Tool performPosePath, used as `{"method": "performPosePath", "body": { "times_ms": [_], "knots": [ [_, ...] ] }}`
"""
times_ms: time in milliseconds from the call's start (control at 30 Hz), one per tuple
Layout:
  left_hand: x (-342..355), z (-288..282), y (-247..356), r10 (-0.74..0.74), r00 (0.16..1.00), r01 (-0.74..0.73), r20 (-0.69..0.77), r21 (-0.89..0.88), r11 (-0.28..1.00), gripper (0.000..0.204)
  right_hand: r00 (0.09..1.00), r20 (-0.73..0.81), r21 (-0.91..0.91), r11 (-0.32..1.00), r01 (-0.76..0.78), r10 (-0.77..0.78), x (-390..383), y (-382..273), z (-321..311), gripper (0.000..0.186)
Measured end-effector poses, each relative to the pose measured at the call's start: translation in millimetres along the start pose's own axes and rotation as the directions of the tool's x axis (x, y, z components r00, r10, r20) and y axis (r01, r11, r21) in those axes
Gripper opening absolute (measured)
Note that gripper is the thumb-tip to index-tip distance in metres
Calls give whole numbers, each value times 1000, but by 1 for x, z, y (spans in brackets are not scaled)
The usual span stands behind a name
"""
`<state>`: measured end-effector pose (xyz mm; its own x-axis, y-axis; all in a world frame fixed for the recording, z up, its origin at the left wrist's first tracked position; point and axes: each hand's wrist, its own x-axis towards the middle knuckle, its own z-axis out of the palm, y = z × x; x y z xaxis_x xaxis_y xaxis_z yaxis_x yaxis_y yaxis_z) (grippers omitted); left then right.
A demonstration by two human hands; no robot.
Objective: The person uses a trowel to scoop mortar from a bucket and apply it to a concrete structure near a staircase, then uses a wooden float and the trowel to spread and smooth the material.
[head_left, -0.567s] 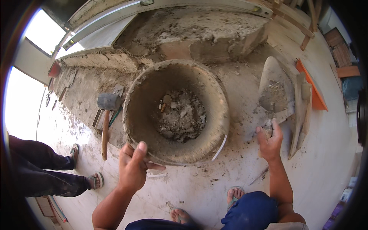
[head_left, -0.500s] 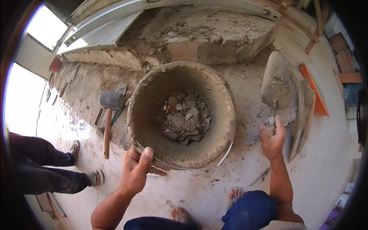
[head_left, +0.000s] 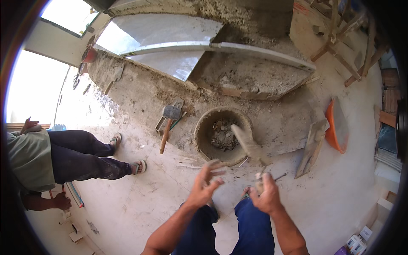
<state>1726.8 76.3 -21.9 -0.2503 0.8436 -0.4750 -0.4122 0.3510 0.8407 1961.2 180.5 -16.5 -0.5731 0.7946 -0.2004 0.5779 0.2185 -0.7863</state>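
Observation:
My left hand (head_left: 203, 187) is raised with its fingers apart and nothing in it, just on my side of the bucket. The fingers are slightly blurred by motion. My right hand (head_left: 267, 196) grips the handle of a mortar-coated trowel (head_left: 247, 143). Its blade, smeared by motion, points away from me and overlaps the right rim of the bucket. The round bucket (head_left: 202, 135) stands upright on the floor, its wall caked in dried mortar. Grey rubble (head_left: 222, 137) lies at its bottom. Part of its wire handle shows at the near right rim.
Left of the bucket lies a rubber mallet (head_left: 171, 113). An aluminium straightedge (head_left: 259, 49) spans the tiled, mortar-covered step. At the right stand a mortar-crusted board (head_left: 312, 146) and an orange basin (head_left: 335, 126). Another person (head_left: 80, 146) stands at left; wooden trestles (head_left: 346, 59) at far right.
My left hand has let go of the bucket rim and opened. My right hand has swung the trowel left, toward the bucket. The view has risen and now takes in more of the room.

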Motion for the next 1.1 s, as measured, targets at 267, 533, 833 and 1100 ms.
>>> {"method": "performPosePath", "body": {
  "times_ms": [267, 533, 833, 1100],
  "knots": [
    [-67, 90, 35, -489, 870, 423, -68, -410, 808, 55, 948, 307, 148, 988, 34, -79, -44, -112, -3, 63],
    [-67, 1, 9, -411, 859, 348, -307, -238, 907, 43, 994, 95, -76, 996, -53, 61, 190, -66, -64, 57],
    [-34, -41, -50, -385, 881, 424, -275, 101, 900, 36, 942, -105, -786, 607, 117, -317, 456, 17, -72, 57],
    [-34, -66, -52, -454, 844, 470, -286, -14, 883, 38, 934, 34, -577, 756, 310, -357, 462, -16, -55, 23]
  ]
}}
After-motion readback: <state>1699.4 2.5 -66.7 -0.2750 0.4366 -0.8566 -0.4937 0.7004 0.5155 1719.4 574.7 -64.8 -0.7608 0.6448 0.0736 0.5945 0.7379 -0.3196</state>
